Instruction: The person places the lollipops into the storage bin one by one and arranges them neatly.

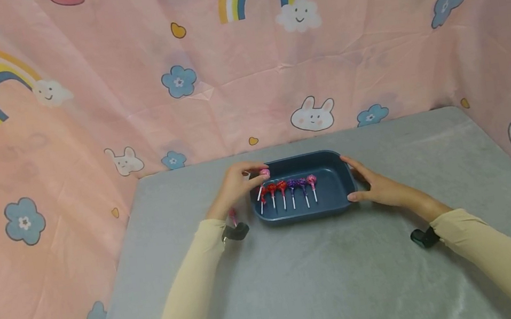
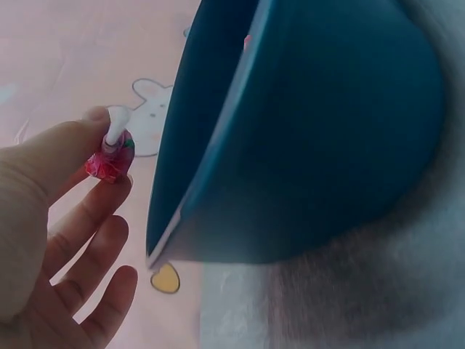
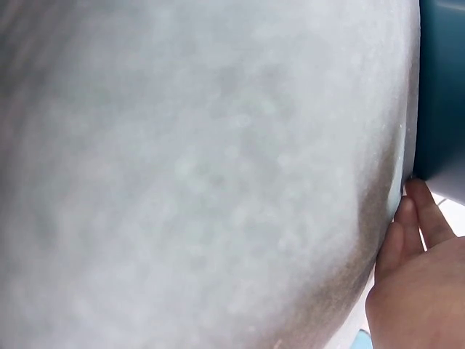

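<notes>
Thumb and fingers of my left hand point(image 1: 237, 184) pinch a pink-wrapped lollipop point(image 1: 264, 173) over the left end of a dark blue tray point(image 1: 306, 215). Its white stick points down toward the near side in the head view. In the left wrist view the lollipop point(image 2: 110, 161) is beside the tray's wall point(image 2: 320, 145), and the other fingers are loosely bent. Inside the tray lies a row of several lollipops point(image 1: 282, 187), red at the left, purple, then pink at the right. My right hand point(image 1: 380, 186) touches the tray's right end, thumb and fingers spread along the rim.
Another pink-wrapped lollipop point(image 1: 232, 215) lies on the grey table point(image 1: 329, 279) beside my left wrist, partly hidden by it. A pink printed cloth point(image 1: 138, 78) hangs behind the table and along its sides.
</notes>
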A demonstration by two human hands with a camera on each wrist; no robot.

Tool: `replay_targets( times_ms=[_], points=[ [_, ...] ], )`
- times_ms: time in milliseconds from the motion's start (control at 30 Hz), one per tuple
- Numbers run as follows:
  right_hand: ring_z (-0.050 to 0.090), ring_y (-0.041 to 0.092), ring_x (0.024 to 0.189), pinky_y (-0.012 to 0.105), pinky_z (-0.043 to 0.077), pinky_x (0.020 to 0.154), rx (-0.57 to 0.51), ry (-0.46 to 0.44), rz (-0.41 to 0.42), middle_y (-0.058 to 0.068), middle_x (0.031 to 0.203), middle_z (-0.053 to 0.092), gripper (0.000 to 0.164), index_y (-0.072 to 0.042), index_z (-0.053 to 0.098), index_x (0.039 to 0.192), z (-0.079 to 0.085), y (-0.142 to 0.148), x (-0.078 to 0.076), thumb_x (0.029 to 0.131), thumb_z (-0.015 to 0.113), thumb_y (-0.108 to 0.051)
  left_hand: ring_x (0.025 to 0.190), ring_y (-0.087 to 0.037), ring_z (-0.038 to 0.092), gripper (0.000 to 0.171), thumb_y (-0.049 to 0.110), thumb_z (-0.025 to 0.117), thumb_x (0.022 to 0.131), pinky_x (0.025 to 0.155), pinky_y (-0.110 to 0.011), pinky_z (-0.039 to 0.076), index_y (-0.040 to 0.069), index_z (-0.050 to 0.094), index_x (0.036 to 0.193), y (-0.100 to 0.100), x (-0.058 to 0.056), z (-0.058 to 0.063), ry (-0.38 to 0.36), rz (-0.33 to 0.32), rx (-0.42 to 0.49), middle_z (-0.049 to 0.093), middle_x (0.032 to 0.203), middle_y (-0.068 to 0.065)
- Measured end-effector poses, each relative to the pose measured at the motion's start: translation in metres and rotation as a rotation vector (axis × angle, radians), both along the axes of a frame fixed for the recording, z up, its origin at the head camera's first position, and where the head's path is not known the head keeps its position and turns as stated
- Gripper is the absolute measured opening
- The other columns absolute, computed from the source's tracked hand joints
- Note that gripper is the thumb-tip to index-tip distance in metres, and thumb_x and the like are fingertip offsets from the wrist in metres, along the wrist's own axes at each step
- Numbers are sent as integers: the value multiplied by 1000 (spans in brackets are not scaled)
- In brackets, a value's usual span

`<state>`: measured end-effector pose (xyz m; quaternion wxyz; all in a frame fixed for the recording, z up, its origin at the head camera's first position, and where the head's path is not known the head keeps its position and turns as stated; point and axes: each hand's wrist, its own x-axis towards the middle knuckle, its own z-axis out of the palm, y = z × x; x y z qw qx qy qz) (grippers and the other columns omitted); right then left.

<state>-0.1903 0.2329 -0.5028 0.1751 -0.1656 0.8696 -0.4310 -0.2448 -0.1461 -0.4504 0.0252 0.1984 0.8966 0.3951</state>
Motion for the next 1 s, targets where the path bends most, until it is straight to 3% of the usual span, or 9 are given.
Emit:
replay_targets(
  times_ms=[133, 300, 533, 1000],
  points=[
    [16, 52, 149, 74, 19, 113, -2, -2, 2, 25, 165, 9, 101, -46, -4, 156, 0, 0, 0, 90, 72, -34, 107, -15, 66, 32, 37, 77, 86, 99, -40, 53, 19, 76, 113, 8, 0, 1, -22, -10, 35, 74, 114, 2],
    [16, 52, 149, 75, 18, 112, -14, -1, 4, 26, 164, 10, 101, -46, -4, 156, 1, 0, 0, 90, 72, -33, 97, -13, 69, 32, 34, 77, 86, 90, -35, 57, 17, 75, 113, 19, -1, 1, -51, -20, 53, 75, 109, 2],
    [16, 52, 149, 76, 18, 111, -12, 1, 3, 26, 164, 11, 101, -47, -4, 155, 0, 0, 0, 90, 72, -32, 94, -9, 68, 30, 38, 75, 87, 90, -31, 57, 22, 76, 112, 37, -3, 1, 1, -27, -35, 76, 106, 3],
    [15, 52, 149, 76, 16, 111, -5, -13, -10, 27, 164, 10, 101, -47, -5, 156, 1, -1, 1, 90, 72, -34, 95, -7, 68, 32, 40, 75, 87, 88, -26, 56, 20, 75, 113, 75, -3, 1, 45, -43, -59, 76, 104, 5]
  ],
)
